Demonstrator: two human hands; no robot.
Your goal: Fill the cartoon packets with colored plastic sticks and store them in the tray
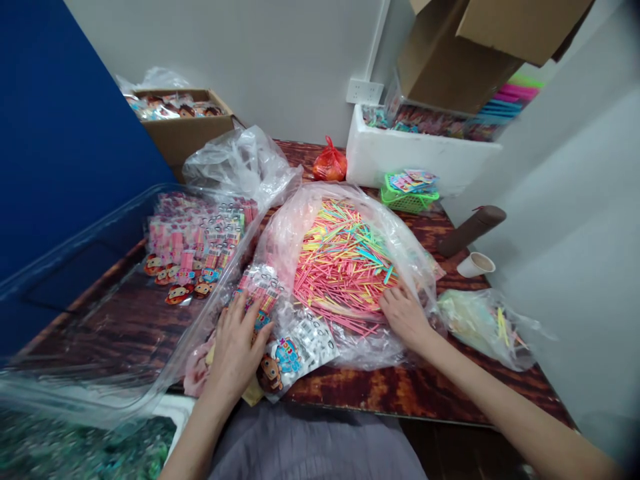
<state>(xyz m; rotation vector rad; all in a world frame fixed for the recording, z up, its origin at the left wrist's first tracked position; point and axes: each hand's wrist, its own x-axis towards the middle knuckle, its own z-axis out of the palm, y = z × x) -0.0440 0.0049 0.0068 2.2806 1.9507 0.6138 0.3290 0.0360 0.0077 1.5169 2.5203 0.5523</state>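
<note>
My left hand [239, 340] lies flat, fingers spread, on a small stack of clear printed packets [293, 347] with cartoon labels near the table's front edge. My right hand [404, 313] reaches into a large clear plastic bag [350, 200] that holds a heap of thin coloured sticks [343, 263], pink, yellow and green. Its fingers curl down into the sticks at the heap's near right edge; whether they hold any is hidden.
Filled packets [193, 250] lie in a clear sheet-lined tray on the left. At the back stand a cardboard box [185, 130], a red bag [329, 163], a white foam box [415, 157] and a green basket [410, 197]. A paper cup [476, 265], a brown cylinder [473, 229] and another bag [487, 327] are at the right.
</note>
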